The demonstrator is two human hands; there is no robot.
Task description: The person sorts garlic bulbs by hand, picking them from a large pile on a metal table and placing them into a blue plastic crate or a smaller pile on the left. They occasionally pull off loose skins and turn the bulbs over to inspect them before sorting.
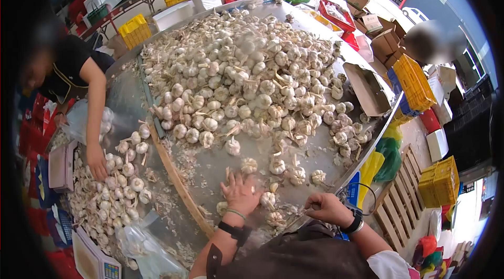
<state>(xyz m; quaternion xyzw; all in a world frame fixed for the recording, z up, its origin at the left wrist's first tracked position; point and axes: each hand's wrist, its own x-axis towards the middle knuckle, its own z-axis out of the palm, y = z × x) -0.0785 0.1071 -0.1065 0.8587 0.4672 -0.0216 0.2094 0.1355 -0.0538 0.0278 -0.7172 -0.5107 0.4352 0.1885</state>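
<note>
My left hand (241, 194) lies palm down on the metal table (210, 166), fingers spread. Just beyond its fingertips sits a garlic bulb (249, 165), and another bulb (268, 201) is to its right. Near the table's front edge my right hand (329, 209) hovers with fingers curled together; whether anything is inside is hidden. Loose bulbs, such as a garlic bulb (297, 175), lie beyond it among dry skins. A large heap of garlic (236, 69) covers the far part of the table.
A wooden strip (176, 174) divides the table. To its left, a co-worker's hand (96, 161) touches a smaller garlic pile (107, 195). A plastic bag (149, 250) and a scale (94, 255) are at front left. Yellow crates (440, 182) and a wooden pallet (401, 203) stand right.
</note>
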